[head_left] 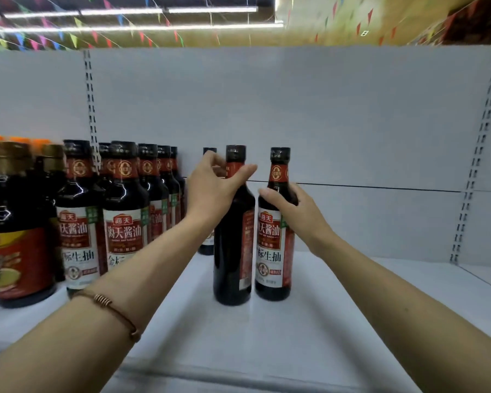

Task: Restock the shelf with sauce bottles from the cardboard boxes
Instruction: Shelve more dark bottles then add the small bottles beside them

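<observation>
Two dark sauce bottles stand upright side by side on the white shelf (338,307). My left hand (213,188) grips the neck of the left bottle (233,251), whose label faces sideways. My right hand (289,205) grips the shoulder of the right bottle (271,251), whose red and white label faces me. A third bottle (207,245) stands behind my left hand, mostly hidden. Rows of the same sauce bottles (122,211) fill the shelf to the left. No cardboard box is in view.
Larger bottles with gold caps and red labels (17,236) stand at the far left. The white back panel (323,123) has slotted uprights (476,165) at left and right. A wide bare stretch of shelf runs to the right of the two held bottles.
</observation>
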{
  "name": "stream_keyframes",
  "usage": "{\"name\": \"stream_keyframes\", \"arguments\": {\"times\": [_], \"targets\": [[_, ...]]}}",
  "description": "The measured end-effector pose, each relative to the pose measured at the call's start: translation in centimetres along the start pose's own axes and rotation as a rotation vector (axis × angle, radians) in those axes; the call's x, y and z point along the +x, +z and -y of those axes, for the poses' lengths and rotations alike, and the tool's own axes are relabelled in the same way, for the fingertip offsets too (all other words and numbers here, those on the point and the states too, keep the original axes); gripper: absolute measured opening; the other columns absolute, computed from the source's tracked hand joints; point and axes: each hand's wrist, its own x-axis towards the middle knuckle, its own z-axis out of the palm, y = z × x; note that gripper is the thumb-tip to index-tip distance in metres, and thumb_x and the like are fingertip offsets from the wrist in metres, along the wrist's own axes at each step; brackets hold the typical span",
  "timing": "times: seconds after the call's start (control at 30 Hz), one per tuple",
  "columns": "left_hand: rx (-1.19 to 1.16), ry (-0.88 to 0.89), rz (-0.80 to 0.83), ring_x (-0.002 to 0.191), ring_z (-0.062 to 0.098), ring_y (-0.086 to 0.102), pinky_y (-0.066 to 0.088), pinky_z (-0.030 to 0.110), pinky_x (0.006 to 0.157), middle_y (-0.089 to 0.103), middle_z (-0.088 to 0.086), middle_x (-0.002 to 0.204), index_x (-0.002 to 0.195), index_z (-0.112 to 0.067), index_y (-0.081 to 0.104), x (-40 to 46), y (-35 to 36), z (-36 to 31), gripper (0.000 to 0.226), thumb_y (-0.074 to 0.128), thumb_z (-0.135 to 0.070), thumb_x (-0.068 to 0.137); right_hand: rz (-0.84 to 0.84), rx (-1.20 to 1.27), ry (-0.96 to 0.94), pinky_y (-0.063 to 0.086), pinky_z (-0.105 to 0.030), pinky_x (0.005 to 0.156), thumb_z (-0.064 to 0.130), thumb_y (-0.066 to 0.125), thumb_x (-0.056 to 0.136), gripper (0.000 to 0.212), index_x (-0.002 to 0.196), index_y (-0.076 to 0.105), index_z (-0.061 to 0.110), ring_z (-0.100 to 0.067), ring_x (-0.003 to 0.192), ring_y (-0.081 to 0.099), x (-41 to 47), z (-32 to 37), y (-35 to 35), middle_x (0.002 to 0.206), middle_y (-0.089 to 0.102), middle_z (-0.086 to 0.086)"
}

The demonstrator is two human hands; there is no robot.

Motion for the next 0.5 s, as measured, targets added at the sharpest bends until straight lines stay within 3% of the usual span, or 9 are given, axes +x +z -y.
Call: {"name": "stream_keyframes", "arguments": {"times": [0.13,0.23,0.27,0.33,0.4,0.5], "targets": [[-0.035,-0.027,0.117,0.079,0.001,0.066,0.049,0.016,0.07,0.068,-0.014,0.083,0.09,-0.025,0.065,0.4,-1.5,1.2,0.02,0.066,-0.044,0.085,-0.045,0.052,0.119,0.053,-0.037,0.089,0.056,0.068,0.08,0.061,0.123,0.042,0.021,-0.015,0.102,0.065,-0.5,0.2,0.5,0.116,0.062,0.0],[0.006,-0.018,0.224,0.068,-0.011,0.062,0.042,0.005,0.06,0.064,-0.022,0.077,0.093,-0.027,0.067,0.9,-3.1,1.9,0.019,0.054,-0.041,0.094,-0.065,0.104,0.166,0.053,-0.034,0.084,0.053,0.063,0.085,0.06,0.123,0.035,0.016,-0.015,0.101,0.064,-0.8,0.2,1.2,0.114,0.059,-0.003],[0.005,-0.04,0.245,0.071,-0.009,0.063,0.044,0.007,0.065,0.065,-0.02,0.08,0.094,-0.028,0.066,1.2,-3.4,2.2,0.02,0.052,-0.043,0.095,-0.069,0.108,0.163,0.053,-0.033,0.082,0.053,0.062,0.086,0.058,0.122,0.035,0.016,-0.014,0.1,0.064,-0.8,0.2,1.3,0.114,0.059,-0.002],[-0.021,-0.11,0.271,0.086,0.004,0.065,0.05,0.023,0.081,0.069,-0.011,0.09,0.102,-0.024,0.066,1.2,-3.8,2.5,0.029,0.05,-0.047,0.094,-0.07,0.117,0.165,0.052,-0.03,0.077,0.053,0.059,0.087,0.054,0.119,0.035,0.017,-0.013,0.099,0.064,-0.8,0.3,1.4,0.113,0.059,-0.002],[-0.062,-0.175,0.251,0.098,0.011,0.062,0.049,0.034,0.092,0.067,-0.003,0.11,0.123,-0.019,0.059,0.4,-3.7,2.6,0.043,0.048,-0.049,0.094,-0.053,0.129,0.177,0.05,-0.028,0.072,0.055,0.056,0.089,0.052,0.12,0.035,0.019,-0.011,0.098,0.063,-0.8,0.3,1.5,0.112,0.059,0.0],[-0.02,-0.25,0.147,0.117,0.01,0.042,0.039,0.038,0.102,0.04,0.0,0.138,0.143,-0.022,0.033,-3.1,-2.9,3.3,0.068,0.05,-0.058,0.088,-0.031,0.137,0.195,0.045,-0.024,0.067,0.057,0.05,0.091,0.052,0.125,0.033,0.02,-0.005,0.096,0.058,-1.2,0.5,1.9,0.113,0.056,0.005]]}}
